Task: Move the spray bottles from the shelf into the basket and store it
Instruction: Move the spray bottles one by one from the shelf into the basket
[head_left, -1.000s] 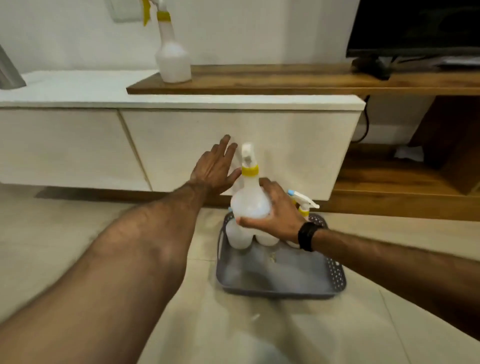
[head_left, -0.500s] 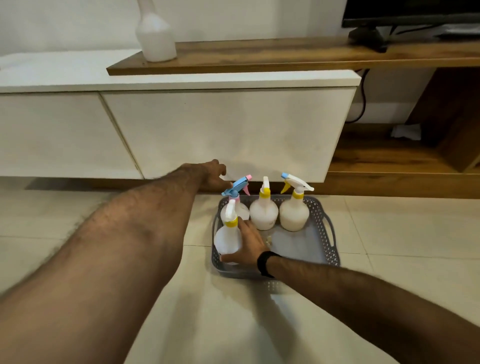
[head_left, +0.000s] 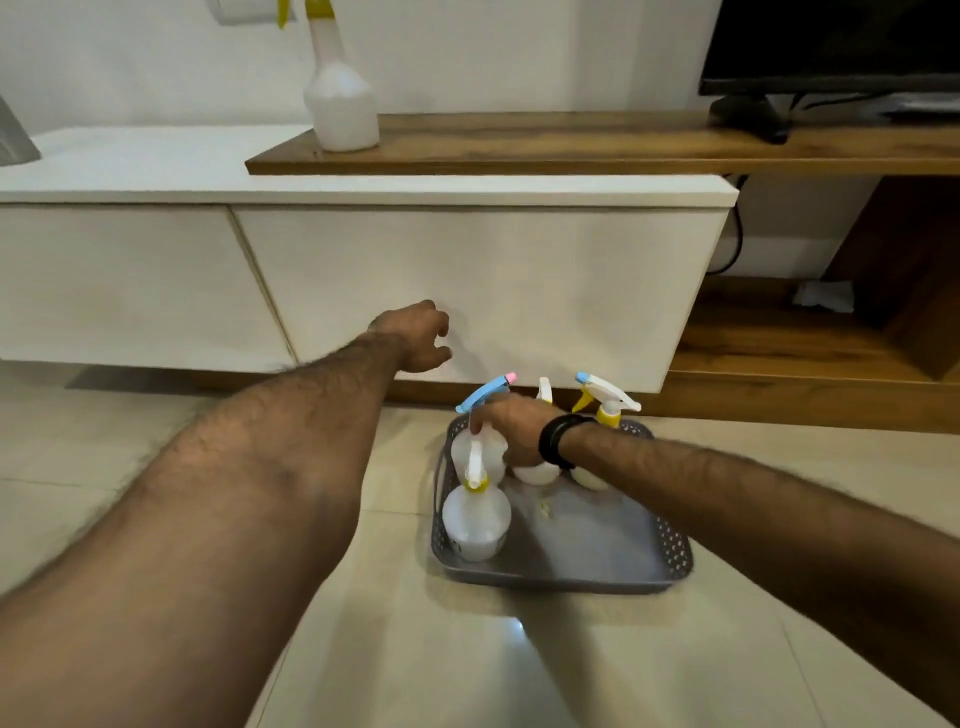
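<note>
- Right hand (head_left: 511, 426) rests over the bottles in the grey basket (head_left: 670, 551), grip unclear.
- Left hand (head_left: 415, 338), fingers loosely curled, holds nothing.
- One spray bottle (head_left: 340, 98) stands on the shelf (head_left: 571, 143).

I see a tiled floor (head_left: 519, 670) carrying a grey perforated basket (head_left: 566, 577); wooden shelf (head_left: 571, 148) holds one white spray bottle (head_left: 340, 104) and a TV stand foot (head_left: 750, 117).

There is just one camera, worn on the person's head. It looks forward and down, close along both arms. The grey basket (head_left: 561, 566) sits on the floor under the right hand (head_left: 511, 428), with the white cabinet (head_left: 467, 280) behind.
</note>
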